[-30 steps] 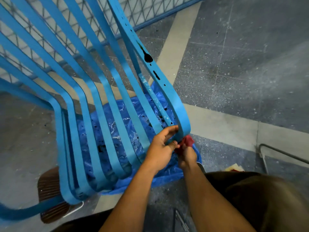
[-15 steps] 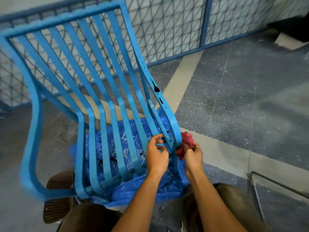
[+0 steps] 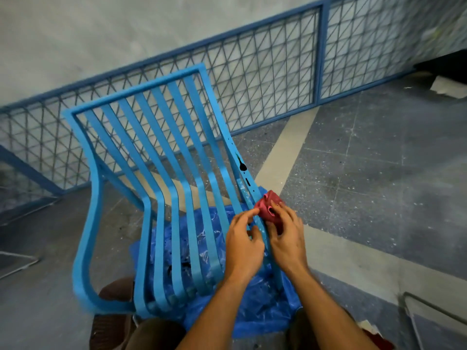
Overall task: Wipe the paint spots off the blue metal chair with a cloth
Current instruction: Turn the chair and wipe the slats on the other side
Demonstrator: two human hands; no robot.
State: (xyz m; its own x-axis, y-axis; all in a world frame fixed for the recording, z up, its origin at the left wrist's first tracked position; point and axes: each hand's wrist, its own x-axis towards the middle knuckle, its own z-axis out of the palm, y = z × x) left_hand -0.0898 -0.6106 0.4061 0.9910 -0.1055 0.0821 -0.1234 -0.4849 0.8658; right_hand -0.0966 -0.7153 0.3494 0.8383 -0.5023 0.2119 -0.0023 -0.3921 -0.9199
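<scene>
The red cloth [image 3: 269,205] is sitting higher on the right side bar of the blue metal chair [image 3: 136,90] than it was half a second ago. Back then it was down by the bend at the front of the bar. The right hand [image 3: 286,238] is still gripping it, with the fingers [image 3: 274,210] bunching it up and pressing it against the outer side of the bar. The left hand [image 3: 243,245] is still staying on the inner side of the same bar, with its fingers and thumb curled round the bar. Both hands are sitting a little farther up the bar than before.

A black paint spot [image 3: 243,167] is showing on the bar above the cloth (it looks like a drip with a round end). The chair is standing over a crumpled blue plastic sheet [image 3: 255,314] on the speckled floor [image 3: 366,173], with a blue mesh fence [image 3: 273,79] behind it. More of the chair back and the fence is showing now.

The hands are covering the bar under them, so I cannot tell whether any spots are there. The chair's left edge is blurry. A brown shoe [image 3: 111,327] is cut off at the bottom.
</scene>
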